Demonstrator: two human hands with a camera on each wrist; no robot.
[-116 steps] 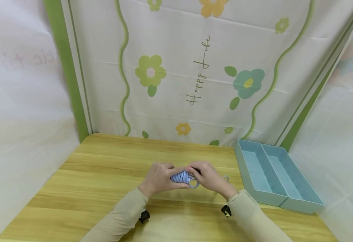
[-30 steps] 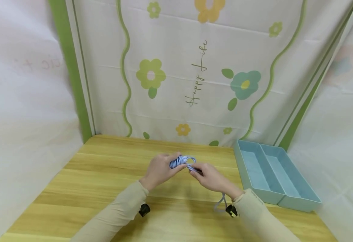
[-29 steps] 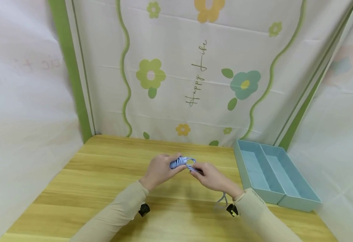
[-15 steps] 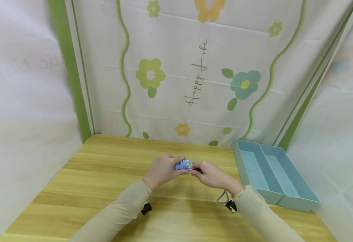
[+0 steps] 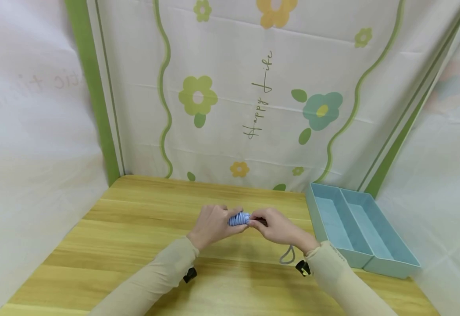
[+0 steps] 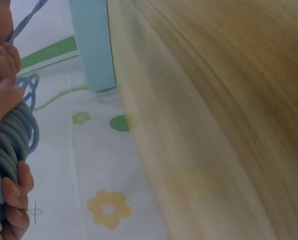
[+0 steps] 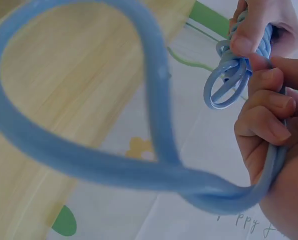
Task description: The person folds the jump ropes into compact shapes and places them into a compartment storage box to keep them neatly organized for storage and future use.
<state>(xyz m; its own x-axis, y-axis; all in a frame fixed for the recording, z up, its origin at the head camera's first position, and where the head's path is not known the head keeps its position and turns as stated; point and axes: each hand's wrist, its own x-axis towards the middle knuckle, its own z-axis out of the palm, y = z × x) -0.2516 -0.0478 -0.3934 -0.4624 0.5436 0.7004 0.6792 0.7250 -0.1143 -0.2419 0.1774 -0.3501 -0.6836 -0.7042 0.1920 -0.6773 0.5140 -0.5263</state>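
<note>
A light blue cord is wound into a tight bundle, held in the air over the wooden table. My left hand grips the bundle, fingers and thumb curled round the coils. Right beside its end, my right hand pinches a doubled length of the same cord, fingers curled over it. In the right wrist view, small loops stick out of the bundle's end. A larger free loop trails from the right hand; in the head view it hangs below that wrist. The palms hide part of the cord.
Two long light blue trays stand side by side at the table's right end. Behind the wooden table hangs a white curtain with printed flowers, and white cloth encloses both sides.
The hands have come closer together, and the small loops at the bundle's end no longer show in the head view. Over the longer span the trailing loop dropped below the right wrist.
</note>
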